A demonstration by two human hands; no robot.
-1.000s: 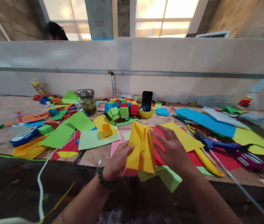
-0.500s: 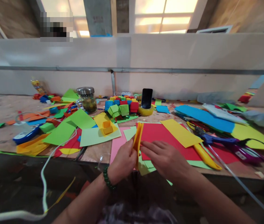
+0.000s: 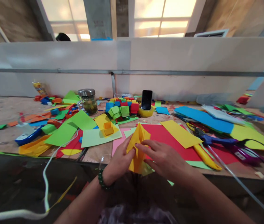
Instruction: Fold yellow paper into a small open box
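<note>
A folded sheet of yellow paper (image 3: 136, 164) stands upright at the table's front edge, its flaps spread apart around a centre crease. My left hand (image 3: 119, 160), with a dark green bead bracelet at the wrist, grips it from the left, thumb on the near face. From the right, my right hand (image 3: 168, 157) has its fingers on the folds, closed on a flap. Behind the hands lies a red sheet (image 3: 160, 132) with a yellow sheet (image 3: 180, 133) across it. A small yellow folded paper box (image 3: 108, 128) sits on a pale green sheet (image 3: 92, 140) to the left.
Several coloured paper cubes (image 3: 124, 110) are piled mid-table beside a phone (image 3: 146, 99) propped in a yellow tape roll (image 3: 146, 112). A lidded glass jar (image 3: 89, 104) stands left. Blue-handled pliers (image 3: 218, 140) and a yellow-handled tool (image 3: 205, 158) lie right. A white cable (image 3: 45, 177) hangs front left.
The yellow paper, flat and edge-on before, is turned and opened out, its flaps now spread. My right fingers have moved from its side onto the folds.
</note>
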